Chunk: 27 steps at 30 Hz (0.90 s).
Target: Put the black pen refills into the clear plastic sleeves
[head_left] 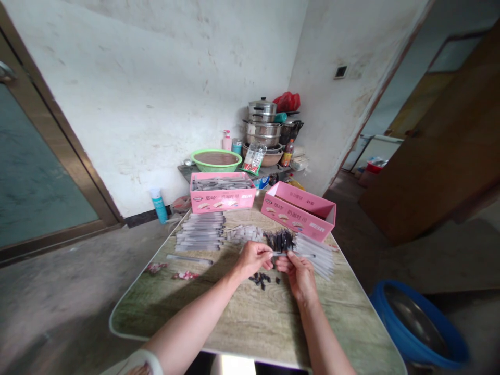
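Note:
Over the middle of the table, my left hand and my right hand are both closed in a pinch on one thin pen, held roughly level between them. Just beyond my fingers lies a cluster of dark, slim pen parts. Clear pen barrels are fanned out to the right of it. Small whitish pieces are heaped on the other side. Short black pieces are scattered nearer to me. At the left, finished-looking pens lie in a stack, with a single pen in front.
A pink box filled with pens stands at the table's far left; another pink box stands at the far right. Behind are a green basin and stacked pots. A blue tub is on the floor at the right.

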Each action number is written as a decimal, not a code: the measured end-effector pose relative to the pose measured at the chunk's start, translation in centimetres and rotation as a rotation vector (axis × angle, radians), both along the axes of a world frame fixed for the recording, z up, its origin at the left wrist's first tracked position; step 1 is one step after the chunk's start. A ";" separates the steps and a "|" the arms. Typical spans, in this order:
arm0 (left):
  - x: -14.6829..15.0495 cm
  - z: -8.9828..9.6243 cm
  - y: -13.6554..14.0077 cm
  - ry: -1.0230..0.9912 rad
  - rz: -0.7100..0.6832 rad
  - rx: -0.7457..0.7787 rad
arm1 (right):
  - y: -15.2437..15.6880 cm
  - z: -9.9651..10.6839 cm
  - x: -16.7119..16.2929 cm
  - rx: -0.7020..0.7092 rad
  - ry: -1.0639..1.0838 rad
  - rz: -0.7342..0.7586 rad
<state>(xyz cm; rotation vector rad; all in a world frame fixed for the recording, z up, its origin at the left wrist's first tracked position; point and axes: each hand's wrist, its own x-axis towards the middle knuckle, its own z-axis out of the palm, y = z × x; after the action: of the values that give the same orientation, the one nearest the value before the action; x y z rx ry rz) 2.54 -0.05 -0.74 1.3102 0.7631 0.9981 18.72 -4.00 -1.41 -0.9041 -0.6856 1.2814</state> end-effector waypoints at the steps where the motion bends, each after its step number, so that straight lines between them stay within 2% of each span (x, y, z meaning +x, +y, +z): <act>1: -0.1 0.0 0.1 0.004 -0.014 -0.001 | 0.0 0.0 0.0 0.003 -0.004 0.004; 6: -0.9 0.2 0.5 0.001 -0.059 0.016 | -0.2 0.4 -0.6 0.035 -0.056 0.041; 9: -1.8 0.8 1.1 -0.052 0.011 0.016 | -0.3 0.8 -0.8 0.039 -0.080 0.027; 11: -3.1 1.4 1.9 -0.069 0.120 0.028 | -0.3 0.8 -0.7 0.039 -0.074 0.003; 16: -7.7 2.1 3.8 -0.127 0.530 0.071 | -0.3 0.8 -0.5 0.021 -0.070 -0.002; 18: -8.9 2.1 4.3 -0.183 0.591 0.042 | -0.3 0.7 -0.5 0.019 -0.080 0.001; 21: -10.0 1.8 4.8 -0.216 0.603 0.009 | -0.4 0.7 -0.6 0.033 -0.092 0.009; 23: -11.0 1.5 5.2 -0.183 0.692 0.026 | -0.5 0.7 -0.5 0.038 -0.090 0.008; 25: -12.7 1.0 5.6 -0.092 0.899 0.057 | -0.5 0.8 -0.5 0.038 -0.085 0.009; 27: -14.8 0.4 6.0 0.090 1.127 0.083 | -0.5 0.8 -0.5 0.040 -0.087 0.013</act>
<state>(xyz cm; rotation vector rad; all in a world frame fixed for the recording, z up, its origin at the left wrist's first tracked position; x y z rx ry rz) -12.29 5.95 -0.38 0.9402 1.6113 1.8574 18.19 -4.53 -0.60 -0.9280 -0.7835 1.2415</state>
